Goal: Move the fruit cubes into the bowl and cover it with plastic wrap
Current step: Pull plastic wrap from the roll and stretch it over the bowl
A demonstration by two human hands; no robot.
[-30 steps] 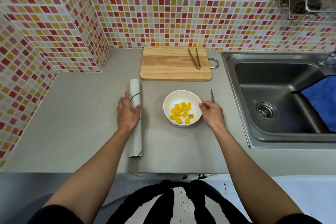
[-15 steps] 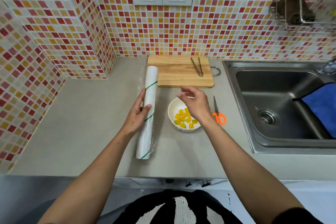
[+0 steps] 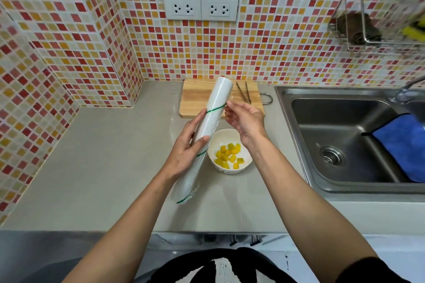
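A white bowl (image 3: 247,162) stands on the grey counter with several yellow fruit cubes (image 3: 227,156) inside. My left hand (image 3: 185,148) grips a long white roll of plastic wrap (image 3: 210,119) and holds it raised and tilted over the bowl's left side. My right hand (image 3: 246,119) is at the roll's right side, fingertips touching the film near the green stripe, above the bowl's far rim. The roll hides part of the bowl's left edge.
A wooden cutting board (image 3: 195,99) with metal tongs (image 3: 245,92) lies against the tiled wall behind the bowl. A steel sink (image 3: 345,135) with a blue cloth (image 3: 404,145) is on the right. My right arm hides the spot where scissors lay.
My left hand lifted the roll off the counter and swung it right, over the bowl. My right hand left the bowl's rim and rose to the roll.
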